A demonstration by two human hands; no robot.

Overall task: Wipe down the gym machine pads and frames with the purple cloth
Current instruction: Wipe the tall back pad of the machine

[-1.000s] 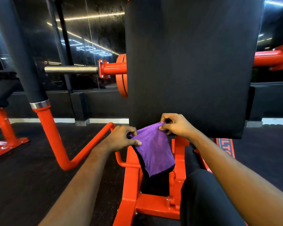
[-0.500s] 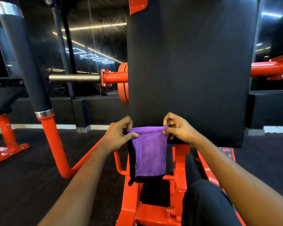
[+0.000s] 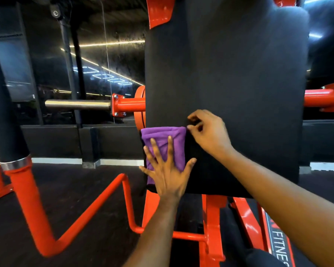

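1. Left fingers: straight, spread wide, lying flat on the purple cloth. The thumb sticks out to the right, off the cloth and onto the bare pad.
2. Left hand: palm presses the cloth against the black pad; no curl, no pinch.
3. Right fingers: curled, tips at the cloth's top right corner. Blurred; cannot tell if they pinch the corner or only touch it.
4. Right hand: on the pad face, just right of the cloth and above the left thumb.
5. Cloth: folded, upright, flat on the pad's lower left part along its left edge, with its bottom end near the pad's lower left corner.
6. Pad: large, upright, and carried on the orange frame below.
7. Steel bar juts left from an orange flange behind the pad's left edge.
8. Bent orange tube runs low on the left over the dark floor.
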